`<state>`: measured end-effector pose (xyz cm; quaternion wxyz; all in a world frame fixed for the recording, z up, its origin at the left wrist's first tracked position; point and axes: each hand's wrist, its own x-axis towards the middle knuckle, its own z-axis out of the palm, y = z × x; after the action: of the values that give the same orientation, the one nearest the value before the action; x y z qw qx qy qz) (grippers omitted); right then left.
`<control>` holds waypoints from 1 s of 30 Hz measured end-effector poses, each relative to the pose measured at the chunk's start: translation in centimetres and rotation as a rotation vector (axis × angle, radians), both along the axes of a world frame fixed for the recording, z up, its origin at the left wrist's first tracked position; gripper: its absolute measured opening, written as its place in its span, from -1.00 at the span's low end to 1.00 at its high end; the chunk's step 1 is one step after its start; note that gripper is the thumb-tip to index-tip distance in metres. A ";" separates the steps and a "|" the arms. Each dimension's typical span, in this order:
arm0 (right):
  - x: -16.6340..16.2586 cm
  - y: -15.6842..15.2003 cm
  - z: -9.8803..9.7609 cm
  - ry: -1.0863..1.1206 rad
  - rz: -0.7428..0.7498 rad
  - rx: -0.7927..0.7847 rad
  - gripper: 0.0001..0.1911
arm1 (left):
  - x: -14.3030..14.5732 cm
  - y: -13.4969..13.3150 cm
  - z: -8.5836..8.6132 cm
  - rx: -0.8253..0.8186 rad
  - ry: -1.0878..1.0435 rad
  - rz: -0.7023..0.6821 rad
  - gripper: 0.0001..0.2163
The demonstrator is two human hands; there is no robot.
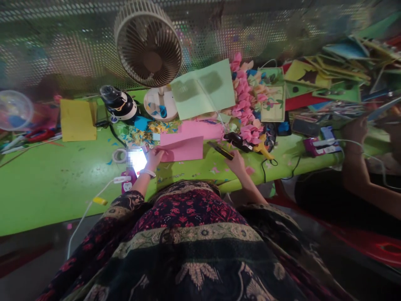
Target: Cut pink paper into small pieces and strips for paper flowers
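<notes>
My left hand [154, 158] pinches the left edge of a folded sheet of pink paper [188, 147] over the green table. Around that wrist is a pale band, and a phone with a lit screen [137, 162] lies right beside it. To the right of the paper, my right hand [236, 163] is closed around a slim black-and-yellow tool [222, 150]; its exact kind is not clear. The tool points up and left, apart from the paper. Another pink sheet [203, 128] lies just behind the folded one.
A fan [148, 50] and a dark bottle [119, 104] stand at the back. Pink paper petals [244, 104], a glue gun [236, 140] and a green card [205, 90] lie beyond my hands. Another person's arm [357, 154] is at the right, near a power strip [322, 146] with cables.
</notes>
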<state>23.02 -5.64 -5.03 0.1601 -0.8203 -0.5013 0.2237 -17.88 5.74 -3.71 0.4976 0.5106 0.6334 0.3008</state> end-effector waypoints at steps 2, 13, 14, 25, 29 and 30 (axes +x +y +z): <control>-0.5 0.2 -0.5 0.031 0.068 0.037 -0.61 | 0.1 -0.1 -0.2 0.025 -0.004 0.007 -0.85; -1.6 1.9 0.3 -0.109 0.409 -0.009 -0.67 | 1.1 -2.9 0.3 0.574 0.596 -0.379 -0.37; -1.5 2.0 0.5 -0.112 0.417 -0.021 -0.68 | 1.6 -3.1 0.2 0.604 0.625 -0.528 -0.42; -2.3 1.6 2.1 -0.082 0.561 0.020 -0.66 | 3.7 -2.8 -1.7 0.564 0.749 -1.000 -0.33; -2.9 2.1 2.1 -0.066 0.575 0.017 -0.66 | 3.7 -2.9 -1.7 0.541 0.723 -0.994 -0.33; -2.9 2.2 2.0 -0.058 0.579 0.015 -0.66 | 3.7 -2.8 -1.7 0.536 0.715 -0.991 -0.33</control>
<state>20.10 -3.46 -3.03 0.0813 -0.6481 -0.7206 0.2327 -14.15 2.89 -5.38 0.1923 0.9156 0.3530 -0.0044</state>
